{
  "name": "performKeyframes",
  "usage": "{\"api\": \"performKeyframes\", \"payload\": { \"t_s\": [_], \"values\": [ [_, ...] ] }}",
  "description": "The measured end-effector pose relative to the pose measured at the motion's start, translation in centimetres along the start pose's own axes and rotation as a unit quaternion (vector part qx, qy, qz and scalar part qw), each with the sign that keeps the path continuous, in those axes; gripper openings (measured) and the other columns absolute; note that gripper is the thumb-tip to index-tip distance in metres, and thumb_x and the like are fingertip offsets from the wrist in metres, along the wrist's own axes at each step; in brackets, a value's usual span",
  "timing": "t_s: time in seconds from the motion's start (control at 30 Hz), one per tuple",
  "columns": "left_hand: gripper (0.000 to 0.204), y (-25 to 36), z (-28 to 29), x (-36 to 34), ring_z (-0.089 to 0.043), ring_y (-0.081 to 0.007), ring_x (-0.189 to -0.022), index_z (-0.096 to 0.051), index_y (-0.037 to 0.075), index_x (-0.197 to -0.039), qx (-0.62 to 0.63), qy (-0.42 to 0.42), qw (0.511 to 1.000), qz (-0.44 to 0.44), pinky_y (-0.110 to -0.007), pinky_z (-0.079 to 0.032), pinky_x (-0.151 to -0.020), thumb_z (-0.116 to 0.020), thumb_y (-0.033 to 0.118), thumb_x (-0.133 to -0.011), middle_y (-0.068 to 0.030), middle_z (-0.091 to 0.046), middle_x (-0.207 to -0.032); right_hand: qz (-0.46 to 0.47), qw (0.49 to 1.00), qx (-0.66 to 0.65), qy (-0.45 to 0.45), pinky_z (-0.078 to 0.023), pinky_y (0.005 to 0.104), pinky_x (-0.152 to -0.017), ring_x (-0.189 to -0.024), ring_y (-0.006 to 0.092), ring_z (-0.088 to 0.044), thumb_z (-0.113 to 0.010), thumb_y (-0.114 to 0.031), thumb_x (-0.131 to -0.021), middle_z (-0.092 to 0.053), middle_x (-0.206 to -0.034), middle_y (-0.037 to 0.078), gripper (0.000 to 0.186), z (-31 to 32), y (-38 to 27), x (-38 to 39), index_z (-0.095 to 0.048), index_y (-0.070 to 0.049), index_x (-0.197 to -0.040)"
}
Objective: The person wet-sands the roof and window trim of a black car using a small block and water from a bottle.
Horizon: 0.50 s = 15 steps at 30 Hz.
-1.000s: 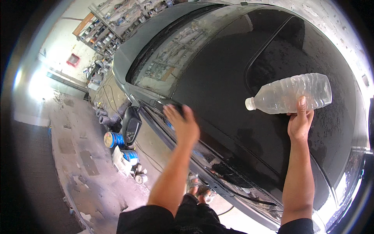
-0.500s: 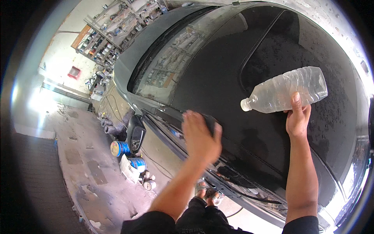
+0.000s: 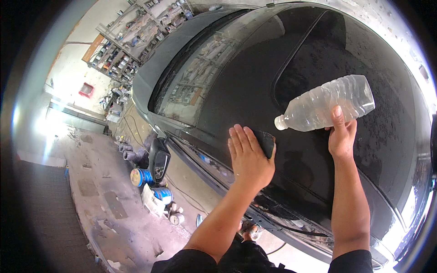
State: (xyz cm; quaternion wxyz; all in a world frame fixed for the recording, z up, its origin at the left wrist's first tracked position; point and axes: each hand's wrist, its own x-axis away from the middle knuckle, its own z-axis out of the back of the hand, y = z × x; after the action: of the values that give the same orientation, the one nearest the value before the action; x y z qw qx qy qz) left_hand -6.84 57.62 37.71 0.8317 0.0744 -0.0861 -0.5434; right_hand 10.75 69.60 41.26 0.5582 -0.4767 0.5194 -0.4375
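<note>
Sanding block, dark, sits under your left hand — palm flat on top, fingers straight and together, only the block's right edge peeking past your fingers. It's pressed on the black car panel, just below the windscreen's lower corner. No curl in that hand; it's a flat press, not a pinch.

Left of that grip, and lower: side mirror sticking out from the car, then the concrete floor w/ a blue can and a second blue tin beside a few small pots. Further up-left, shelving packed w/ stuff against the wall.

Above the left hand: windscreen, reflecting the shelving.

Right of the block, well apart: your right hand wrapped round a clear plastic bottle, thumb over the front, fingers behind. Bottle's tipped on its side, white-capped neck pointing left toward the block, cloudy liquid inside. Panel around that hand looks speckled, wet or dusty — can't tell which.

Below both grips: your feet on the floor by the car's sill.
</note>
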Motion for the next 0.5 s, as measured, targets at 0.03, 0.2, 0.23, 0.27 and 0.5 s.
{"api": "performKeyframes", "payload": {
  "t_s": [0.03, 0.2, 0.23, 0.27, 0.5],
  "values": [
    [0.081, -0.9, 0.0, -0.8, -0.006, -0.0413, -0.145, -0.014, -0.014, -0.144, 0.009, 0.012, 1.0, -0.011, -0.048, -0.006, -0.118, -0.034, 0.048, -0.097, -0.0324, -0.01, -0.153, 0.003, 1.0, -0.005, 0.001, -0.037, 0.0272, -0.062, -0.07, 0.0114, -0.049, -0.062, -0.054, -0.087, -0.059, -0.081, 0.004, 0.054, 0.3, -0.1, -0.1, -0.061, -0.001, -0.098],
    [0.084, -9.0, -0.2, -10.6, -0.017, -0.0448, -0.142, -0.022, -0.015, -0.141, 0.046, 0.047, 0.985, 0.158, -0.05, -0.013, -0.116, -0.025, 0.056, -0.097, -0.0352, -0.018, -0.149, 0.0, 1.0, -0.011, -0.021, -0.036, 0.0272, -0.062, -0.071, 0.0112, -0.048, -0.062, -0.055, -0.087, -0.059, -0.081, 0.004, 0.055, -0.6, 0.0, 0.1, -0.061, 0.0, -0.098],
    [0.083, -8.3, -0.6, -11.0, -0.016, -0.045, -0.141, -0.023, -0.015, -0.141, 0.046, 0.057, 0.985, 0.154, -0.05, -0.013, -0.116, -0.026, 0.056, -0.097, -0.0352, -0.018, -0.149, -0.002, 1.0, -0.002, 0.004, -0.04, 0.0275, -0.062, -0.07, 0.012, -0.052, -0.066, -0.058, -0.082, -0.06, -0.079, 0.003, 0.059, -0.7, 0.2, 0.0, -0.064, 0.0, -0.093],
    [0.083, -7.0, -0.6, -11.4, -0.016, -0.0452, -0.141, -0.023, -0.015, -0.141, 0.048, 0.072, 0.985, 0.149, -0.051, -0.014, -0.115, -0.027, 0.055, -0.097, -0.0352, -0.017, -0.149, 0.0, 1.0, -0.011, 0.001, -0.039, 0.0277, -0.062, -0.071, 0.0117, -0.051, -0.065, -0.057, -0.084, -0.06, -0.079, 0.003, 0.058, -0.8, 0.0, 0.0, -0.063, 0.0, -0.094],
    [0.082, -4.0, -1.5, -5.7, -0.014, -0.0417, -0.143, -0.022, -0.014, -0.142, 0.042, 0.058, 0.997, -0.043, -0.047, -0.012, -0.117, -0.035, 0.053, -0.096, -0.033, -0.018, -0.15, 0.009, 0.999, -0.013, 0.045, -0.037, 0.0276, -0.064, -0.072, 0.0114, -0.047, -0.062, -0.054, -0.087, -0.058, -0.08, 0.003, 0.054, 0.5, 0.0, -0.2, -0.062, -0.001, -0.098]
  ]
}}
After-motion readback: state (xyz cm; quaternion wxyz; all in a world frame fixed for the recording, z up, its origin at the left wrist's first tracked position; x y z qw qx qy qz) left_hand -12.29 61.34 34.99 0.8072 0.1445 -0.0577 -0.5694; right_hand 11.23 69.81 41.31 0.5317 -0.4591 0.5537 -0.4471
